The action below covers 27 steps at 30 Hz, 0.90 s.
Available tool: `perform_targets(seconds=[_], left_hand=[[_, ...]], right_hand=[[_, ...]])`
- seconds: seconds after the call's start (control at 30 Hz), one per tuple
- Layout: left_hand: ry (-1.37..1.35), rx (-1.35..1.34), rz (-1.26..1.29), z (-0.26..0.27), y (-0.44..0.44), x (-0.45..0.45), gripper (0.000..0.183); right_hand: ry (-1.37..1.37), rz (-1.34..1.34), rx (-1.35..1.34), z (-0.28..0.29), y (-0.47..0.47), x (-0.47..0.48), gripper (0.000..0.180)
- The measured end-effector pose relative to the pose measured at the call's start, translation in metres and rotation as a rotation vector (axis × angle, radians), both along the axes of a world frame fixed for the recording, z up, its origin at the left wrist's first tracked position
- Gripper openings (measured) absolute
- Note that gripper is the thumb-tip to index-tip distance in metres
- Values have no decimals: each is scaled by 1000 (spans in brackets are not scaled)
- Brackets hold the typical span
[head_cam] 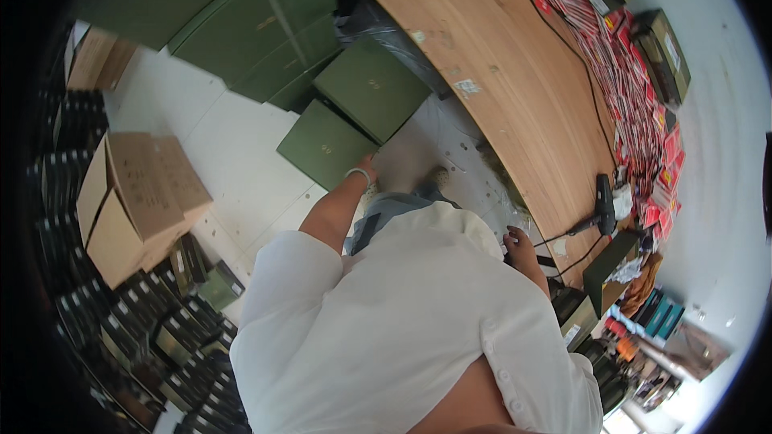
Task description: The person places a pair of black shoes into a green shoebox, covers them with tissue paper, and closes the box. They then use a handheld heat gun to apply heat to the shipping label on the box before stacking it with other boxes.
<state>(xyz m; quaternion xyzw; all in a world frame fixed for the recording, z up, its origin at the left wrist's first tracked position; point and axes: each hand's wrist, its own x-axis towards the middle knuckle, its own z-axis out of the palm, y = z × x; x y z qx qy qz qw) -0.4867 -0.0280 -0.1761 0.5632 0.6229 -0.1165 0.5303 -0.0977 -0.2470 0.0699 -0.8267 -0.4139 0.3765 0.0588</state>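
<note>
My left hand (367,170), with a pale bracelet at the wrist, is at the near corner of a green box (327,146) with a small emblem on its top. Its fingers are partly hidden, so its grip is unclear. Another green box (373,89) stands right beside that one, farther from me. Near the edge of the wooden table (500,90), my right hand (520,246) hangs with its fingers apart and holds nothing visible. On the table close to that hand lies a black hair dryer (603,205) with its cord.
Tall green boxes (259,30) are stacked ahead on the left. An opened cardboard carton (145,187) sits at the left by many stacked dark boxes (175,325). Red-and-white packets (609,72) line the table's wall side, with a dark box (660,57) beyond them.
</note>
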Motion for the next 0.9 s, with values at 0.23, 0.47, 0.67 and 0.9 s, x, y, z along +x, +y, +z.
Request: perform_targets(seconds=[0.23, 0.47, 0.67, 0.9], left_hand=[[525, -125, -276, -67, 33, 27, 101], [568, -76, -481, -79, 57, 31, 91], [551, -71, -550, -84, 69, 30, 78], [475, 13, -697, -56, 83, 48, 75]], right_hand=[[-18, -263, 28, -17, -58, 16, 38], [-75, -406, -175, -8, -135, 1, 37], [-52, -466, -103, -20, -153, -4, 35], [-43, -496, -109, -11, -132, -21, 35]])
